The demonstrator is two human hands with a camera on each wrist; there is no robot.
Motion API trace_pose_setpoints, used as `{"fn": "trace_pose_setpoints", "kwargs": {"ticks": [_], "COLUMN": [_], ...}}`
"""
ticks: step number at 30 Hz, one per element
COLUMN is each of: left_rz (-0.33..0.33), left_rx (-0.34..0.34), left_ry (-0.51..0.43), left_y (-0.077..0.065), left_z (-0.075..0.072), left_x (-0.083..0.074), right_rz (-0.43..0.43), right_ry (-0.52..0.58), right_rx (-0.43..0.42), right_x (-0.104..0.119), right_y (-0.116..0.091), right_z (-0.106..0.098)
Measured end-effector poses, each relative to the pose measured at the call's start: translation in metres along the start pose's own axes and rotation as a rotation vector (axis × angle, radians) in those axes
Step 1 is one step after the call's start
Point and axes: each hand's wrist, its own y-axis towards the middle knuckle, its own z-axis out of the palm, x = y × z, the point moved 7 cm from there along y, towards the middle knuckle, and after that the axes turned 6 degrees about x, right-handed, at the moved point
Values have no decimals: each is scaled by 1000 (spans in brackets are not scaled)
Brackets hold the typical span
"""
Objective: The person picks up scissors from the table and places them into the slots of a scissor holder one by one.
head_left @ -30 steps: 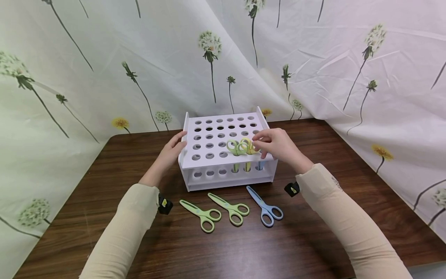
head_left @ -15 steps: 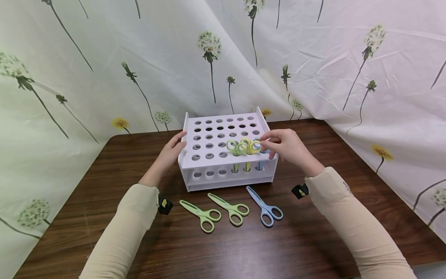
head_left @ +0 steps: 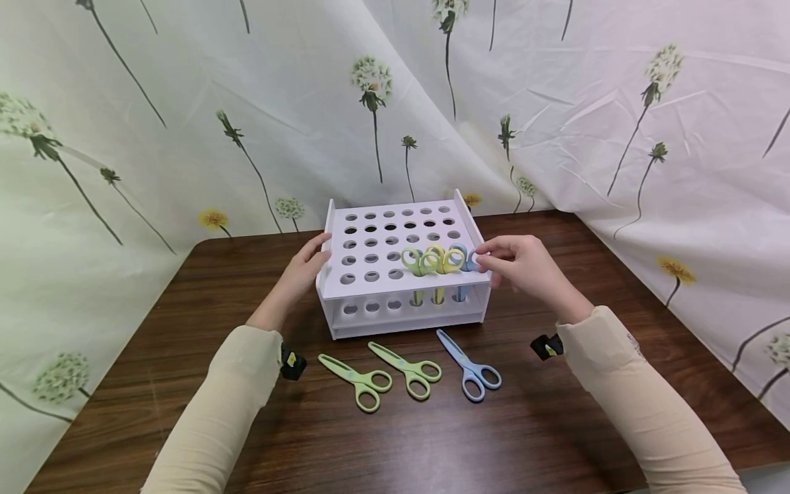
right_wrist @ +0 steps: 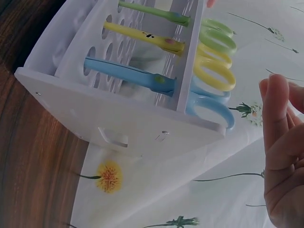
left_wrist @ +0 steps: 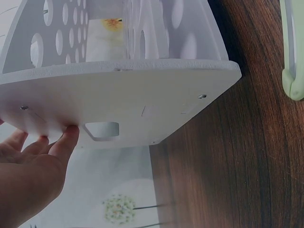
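A white rack [head_left: 370,291] with rows of round holes stands on the table. In its front row, blades down and handle loops up, sit green scissors [right_wrist: 154,13], yellow scissors [right_wrist: 147,39] and blue scissors [right_wrist: 128,76]. My right hand [head_left: 524,264] is just beside the blue handles, its fingers loosely bent; the right wrist view shows a gap between fingertips and loops, with nothing held. Relaxed fingers of my left hand [head_left: 299,271] rest against the rack's left side panel [left_wrist: 123,95]. Before the rack lie two more green scissors, left [head_left: 352,375] and middle [head_left: 404,363], and blue scissors [head_left: 467,365].
The brown wooden table [head_left: 278,439] extends around the rack on both sides. Behind it hangs a white cloth [head_left: 296,103] printed with dandelions. A small oblong cutout shows in each side panel of the rack.
My right hand has drawn back to the right from the front-row scissors, bringing the blue handles into view. My left hand, the rack and the loose scissors have stayed put.
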Motion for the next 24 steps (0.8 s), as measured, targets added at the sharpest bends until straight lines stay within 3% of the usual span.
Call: {"fn": "trace_pose_setpoints", "kwargs": {"ticks": [24], "left_rz": [1], "left_rx": [4], "left_ry": [-11], "left_y": [1], "left_z": [0], "left_x": [1], "right_rz": [35], "right_ry": [-10], "right_rx": [7], "right_x": [-16], "right_y": [-18], "right_z": [0]}}
